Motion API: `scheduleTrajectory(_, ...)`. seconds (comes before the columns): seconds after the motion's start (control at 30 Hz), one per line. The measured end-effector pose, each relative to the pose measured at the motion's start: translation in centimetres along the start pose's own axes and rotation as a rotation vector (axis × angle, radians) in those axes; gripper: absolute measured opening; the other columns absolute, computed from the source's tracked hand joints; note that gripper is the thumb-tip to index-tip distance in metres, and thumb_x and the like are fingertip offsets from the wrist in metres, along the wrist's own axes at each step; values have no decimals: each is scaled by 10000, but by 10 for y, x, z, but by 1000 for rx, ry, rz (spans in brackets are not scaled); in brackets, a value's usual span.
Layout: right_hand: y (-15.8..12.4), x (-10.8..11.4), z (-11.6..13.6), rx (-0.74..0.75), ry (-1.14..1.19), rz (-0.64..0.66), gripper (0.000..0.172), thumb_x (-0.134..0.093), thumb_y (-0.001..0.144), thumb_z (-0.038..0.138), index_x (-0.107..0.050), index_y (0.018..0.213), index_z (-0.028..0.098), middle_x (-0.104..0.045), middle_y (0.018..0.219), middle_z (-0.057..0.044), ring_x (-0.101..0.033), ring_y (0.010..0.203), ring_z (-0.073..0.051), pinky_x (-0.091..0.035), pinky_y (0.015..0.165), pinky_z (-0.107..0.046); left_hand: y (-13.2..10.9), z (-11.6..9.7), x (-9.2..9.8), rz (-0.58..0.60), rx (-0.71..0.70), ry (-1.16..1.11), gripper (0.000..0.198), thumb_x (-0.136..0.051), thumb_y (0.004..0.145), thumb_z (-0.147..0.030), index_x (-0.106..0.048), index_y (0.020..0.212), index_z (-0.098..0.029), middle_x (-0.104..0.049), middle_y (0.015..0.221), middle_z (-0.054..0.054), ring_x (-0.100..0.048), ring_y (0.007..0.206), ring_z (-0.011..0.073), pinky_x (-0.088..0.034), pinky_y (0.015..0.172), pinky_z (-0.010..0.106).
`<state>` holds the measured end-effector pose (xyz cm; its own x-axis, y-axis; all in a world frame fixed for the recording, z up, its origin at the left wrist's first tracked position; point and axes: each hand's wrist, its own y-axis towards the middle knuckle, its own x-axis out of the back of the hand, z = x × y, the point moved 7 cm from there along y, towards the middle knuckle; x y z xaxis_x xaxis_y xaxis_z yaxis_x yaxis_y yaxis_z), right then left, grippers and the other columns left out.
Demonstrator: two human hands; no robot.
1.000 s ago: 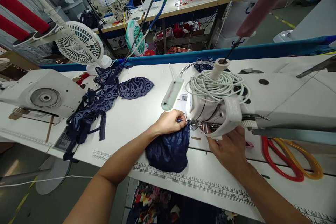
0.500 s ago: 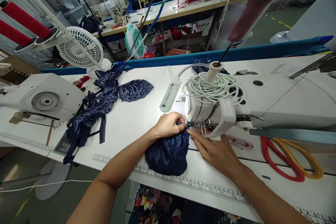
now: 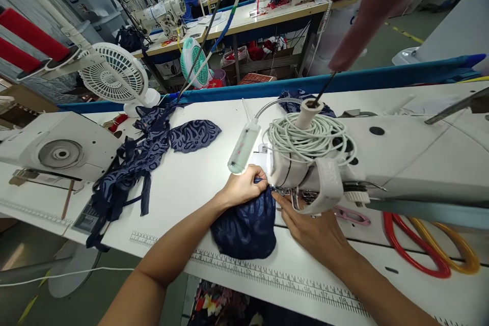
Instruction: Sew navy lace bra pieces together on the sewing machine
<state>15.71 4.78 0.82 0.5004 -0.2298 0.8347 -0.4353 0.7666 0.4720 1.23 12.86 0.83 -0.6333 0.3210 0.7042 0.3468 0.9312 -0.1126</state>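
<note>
A dark navy patterned fabric piece (image 3: 244, 232), rounded like a cup, lies on the white table (image 3: 171, 198) with its upper edge at the needle area of a white sewing machine (image 3: 412, 147). My left hand (image 3: 246, 187) is closed, its thumb and fingers pinching the top edge of this fabric just left of the presser foot. To the right of the fabric, my right hand (image 3: 309, 224) lies flat with fingers stretched toward the needle area, the index fingertip at the fabric's edge. The machine's white guard (image 3: 329, 186) covers part of that hand.
Coiled pale cord (image 3: 305, 137) sits on the machine head beside a small lamp (image 3: 244, 147). Scissors with red handle (image 3: 412, 249) and yellow handle (image 3: 453, 244) loops lie right. Navy patterned pieces (image 3: 133, 168) and a fan (image 3: 112, 74) are left. A person (image 3: 187, 0) sits beyond.
The view has shifted slightly, so the table things appear a little lower and to the left. Both hands stay at the fabric, which has barely moved.
</note>
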Motion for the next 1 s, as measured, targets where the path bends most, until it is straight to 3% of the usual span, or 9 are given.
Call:
scheduleTrajectory(0.13, 1, -3, 1, 24, -41, 17, 399, -458, 884, 159, -636, 1205, 315, -706, 915, -64, -616, 848, -250, -441, 748, -415, 3, 2, -1, -5, 6, -11, 57, -581, 756, -168, -637, 749, -165, -635, 756, -21, -571, 719, 146, -421, 686, 228)
scheduleTrajectory(0.3, 6, 11, 8, 74, -158, -37, 316, -435, 918, 157, -689, 1094, 225, -683, 764, -63, -609, 806, -216, -409, 842, -416, -1, 4, 2, -35, 1, -15, 88, -612, 777, -240, -652, 756, -165, -646, 763, -10, -575, 714, 156, -416, 673, 241)
scheduleTrajectory(0.5, 7, 21, 10, 121, -138, -143, 255, -465, 937, 173, -714, 987, 152, -606, 595, -26, -570, 658, -180, -395, 821, -371, -52, -3, 18, -101, -44, -83, 120, -579, 840, -262, -630, 782, -170, -649, 822, 1, -589, 770, 139, -431, 710, 223)
scheduleTrajectory(0.63, 8, 18, 9, 53, 94, -54, 236, -465, 959, 232, -685, 1036, 194, -652, 692, -13, -549, 601, -146, -415, 772, -343, -90, -15, 20, -169, -79, -162, 119, -569, 864, -263, -608, 793, -176, -630, 824, 4, -577, 778, 135, -424, 727, 223)
scheduleTrajectory(0.77, 7, 14, 17, -145, 587, 193, 226, -515, 951, 387, -639, 1090, 257, -657, 834, -13, -595, 728, -153, -454, 640, -267, -111, -27, 12, -185, -121, -283, 97, -586, 851, -245, -600, 788, -172, -608, 801, -1, -551, 769, 132, -406, 730, 229)
scheduleTrajectory(0.87, 4, 20, 34, -206, 764, 299, 239, -528, 931, 452, -640, 964, 244, -620, 813, -18, -568, 748, -162, -457, 633, -267, -121, -33, 5, -145, -111, -338, 112, -581, 852, -265, -602, 803, -167, -599, 805, 2, -532, 767, 132, -395, 716, 230)
scheduleTrajectory(1.0, -5, 29, 49, -292, 828, 318, 396, -477, 923, 555, -581, 758, 210, -522, 699, -9, -477, 665, -146, -386, 555, -251, -132, -41, -7, -43, -82, -459, 185, -589, 852, -336, -593, 821, -154, -559, 787, 0, -492, 744, 127, -380, 695, 234)
